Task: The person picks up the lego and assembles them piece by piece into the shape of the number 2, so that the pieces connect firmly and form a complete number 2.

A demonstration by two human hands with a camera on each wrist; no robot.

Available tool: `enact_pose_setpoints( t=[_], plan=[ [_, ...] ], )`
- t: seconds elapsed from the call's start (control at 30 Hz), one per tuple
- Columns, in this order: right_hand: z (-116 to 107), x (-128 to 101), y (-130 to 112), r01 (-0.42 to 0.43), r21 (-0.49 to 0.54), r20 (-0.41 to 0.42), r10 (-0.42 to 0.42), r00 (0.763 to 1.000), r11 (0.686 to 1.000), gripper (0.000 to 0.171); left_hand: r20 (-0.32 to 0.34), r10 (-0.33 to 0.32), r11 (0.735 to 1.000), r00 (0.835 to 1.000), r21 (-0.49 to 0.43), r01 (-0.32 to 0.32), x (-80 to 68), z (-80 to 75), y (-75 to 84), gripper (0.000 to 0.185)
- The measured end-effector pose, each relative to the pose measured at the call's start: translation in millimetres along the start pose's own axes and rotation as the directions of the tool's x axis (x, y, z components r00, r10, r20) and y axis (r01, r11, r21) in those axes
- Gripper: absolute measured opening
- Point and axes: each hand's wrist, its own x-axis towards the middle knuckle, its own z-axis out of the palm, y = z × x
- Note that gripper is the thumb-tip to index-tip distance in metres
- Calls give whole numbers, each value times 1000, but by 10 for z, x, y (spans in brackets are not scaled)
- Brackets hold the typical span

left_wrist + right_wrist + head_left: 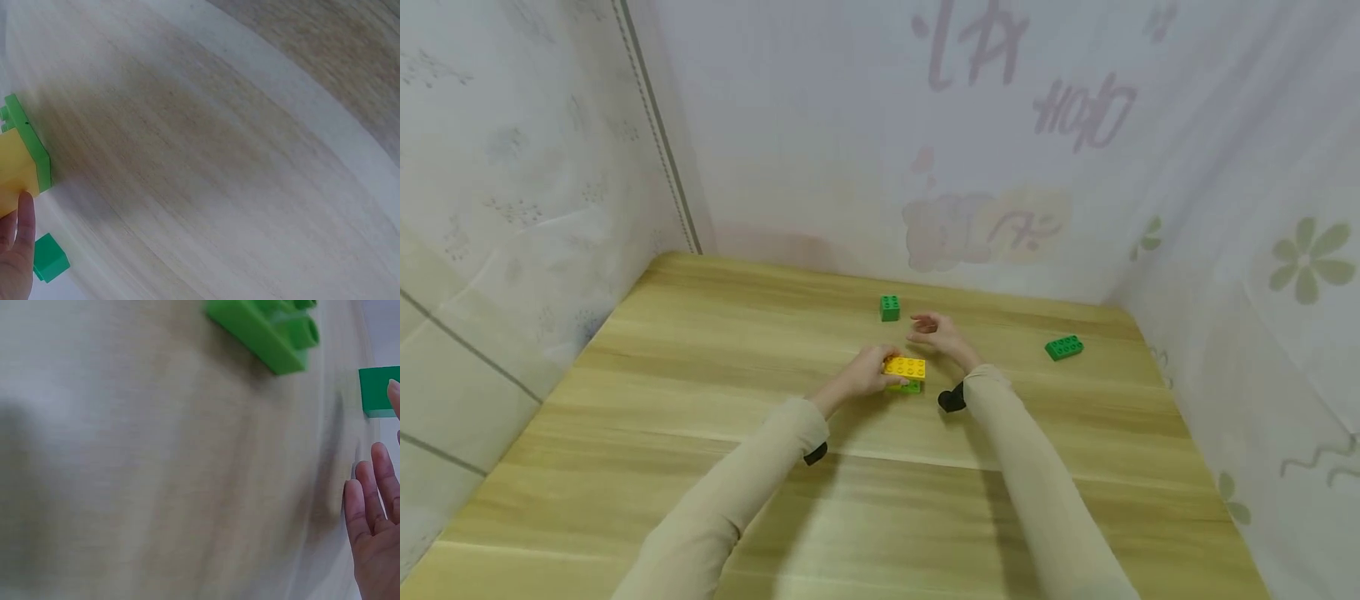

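Note:
My left hand [867,372] grips a yellow toy building brick [906,367] between thumb and fingers near the middle of the table. Beneath the yellow brick is a light green brick [913,387], its studs showing past the yellow at the front right. In the left wrist view, a fingertip presses the yellow side [14,165], and the light green brick [34,147] lies along its edge. To the right, my right hand [942,335] is held apart from the bricks, fingers relaxed and nothing in them. The right wrist view shows those fingers [355,503] extended, with the light green brick [262,337] at the top.
A small dark green square brick [890,308] stands beyond my hands, towards the table's back edge. Further right lies a longer dark green brick [1064,347]. The wooden table [895,517] is bordered by pale patterned cloth [820,150] at the back and sides.

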Motion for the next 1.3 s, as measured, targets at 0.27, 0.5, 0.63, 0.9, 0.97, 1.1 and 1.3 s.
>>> enact_pose_setpoints(
  t=[0.27, 0.5, 0.63, 0.9, 0.97, 1.1, 1.3],
  plan=[
    [13, 238, -73, -6, 30, 12, 5, 1000, 1000, 58, 10, 26, 1000, 1000, 0, -26, -37, 1, -40, 41],
    [-24, 368, -144, -22, 39, 40, 20, 999, 999, 60, 22, -18, 1000, 1000, -25, 19, -46, -5, -15, 43],
    [-12, 463, -109, -3, 36, 36, 2, 999, 999, 60, 20, -21, 999, 1000, -30, 21, -51, -16, -13, 43],
    [22, 504, -109, 13, 38, 68, -16, 998, 999, 60, 19, -5, 1000, 1000, -14, 6, -45, 20, -31, 41],
    [33, 506, -94, 11, 33, 75, -13, 997, 999, 59, 16, 2, 1000, 1000, -15, -1, -46, 34, -27, 40],
    [39, 513, -85, -8, 27, 86, 6, 996, 1000, 56, 16, 10, 1000, 1000, -24, -9, -43, 42, -26, 40],
    [-45, 520, -120, -17, 38, 85, 14, 996, 999, 57, 5, -12, 999, 1000, -53, 12, -21, 3, -47, 43]
  ],
)
